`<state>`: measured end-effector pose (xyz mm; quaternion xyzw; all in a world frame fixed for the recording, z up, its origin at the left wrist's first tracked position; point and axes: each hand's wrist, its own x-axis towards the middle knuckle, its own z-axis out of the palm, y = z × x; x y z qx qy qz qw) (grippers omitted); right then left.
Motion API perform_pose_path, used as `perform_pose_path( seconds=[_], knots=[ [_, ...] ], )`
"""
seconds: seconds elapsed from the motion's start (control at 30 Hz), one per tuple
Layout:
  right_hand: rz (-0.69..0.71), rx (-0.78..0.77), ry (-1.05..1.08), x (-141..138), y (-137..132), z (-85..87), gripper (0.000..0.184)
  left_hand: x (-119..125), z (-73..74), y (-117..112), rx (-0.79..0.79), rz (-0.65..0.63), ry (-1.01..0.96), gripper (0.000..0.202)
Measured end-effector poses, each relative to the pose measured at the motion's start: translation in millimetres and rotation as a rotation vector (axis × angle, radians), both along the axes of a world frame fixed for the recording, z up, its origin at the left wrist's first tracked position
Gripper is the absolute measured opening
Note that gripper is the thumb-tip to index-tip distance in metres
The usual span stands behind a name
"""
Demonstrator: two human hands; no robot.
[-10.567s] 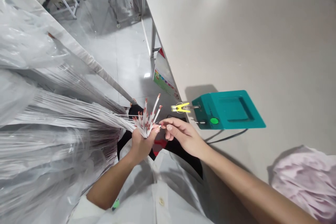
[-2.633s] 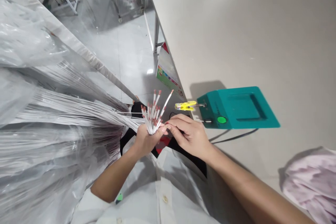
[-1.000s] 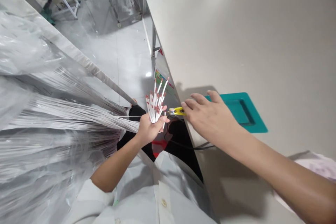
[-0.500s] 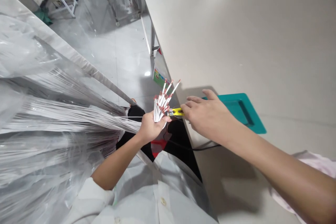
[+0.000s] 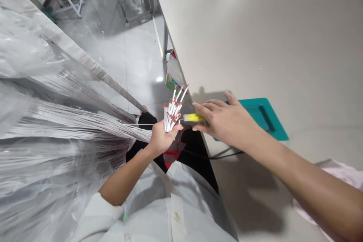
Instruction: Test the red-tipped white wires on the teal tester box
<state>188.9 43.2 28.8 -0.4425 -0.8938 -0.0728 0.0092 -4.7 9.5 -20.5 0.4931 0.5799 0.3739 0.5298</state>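
My left hand is closed around a bundle of white wires. Their reddish, copper-coloured ends fan upward above my thumb, a few standing higher than the others. My right hand grips a small yellow hand tool between thumb and fingers. The tool's pale front end points left at the bundle, with a narrow gap between them. Motion blur hides what kind of tool it is. Beneath and beyond my right hand, a teal tray lies on the table, partly covered by that hand.
Long bundles of white wire, partly under clear plastic, hang over a rail on the left. A pale table fills the right side. A black cable crosses its near edge. Pinkish cloth lies at lower right; a wheeled rack stands beyond.
The yellow tool has drawn back slightly to the right from the wire ends and has turned in my right hand. The bundle has shifted a little left.
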Motion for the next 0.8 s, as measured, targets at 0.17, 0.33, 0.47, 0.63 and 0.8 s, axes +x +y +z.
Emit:
perform_pose_path(
  seconds=[0.17, 0.33, 0.47, 0.63, 0.8],
  knots=[
    [0.009, 0.034, 0.247, -4.3, -8.7, 9.2, 0.048, -5.9, 14.1, -4.6, -0.057, 0.032, -0.091, 0.041],
    [-0.078, -0.111, 0.832, -32.7, -41.1, 6.6, 0.022, -16.1, 28.3, -11.4, -0.070, -0.005, -0.156, 0.044],
    [-0.216, -0.607, 1.286, -56.8, -56.9, -14.3, 0.022, -25.3, 33.5, -18.9, -0.067, -0.092, -0.220, 0.052],
    [-0.282, -0.962, 1.655, -67.3, -58.6, -31.2, 0.019, -34.2, 35.4, -22.4, -0.112, -0.165, -0.228, 0.057],
    [-0.331, -1.008, 1.711, -68.3, -58.9, -32.7, 0.016, -35.8, 34.2, -22.9, -0.141, -0.156, -0.210, 0.054]
  ],
)
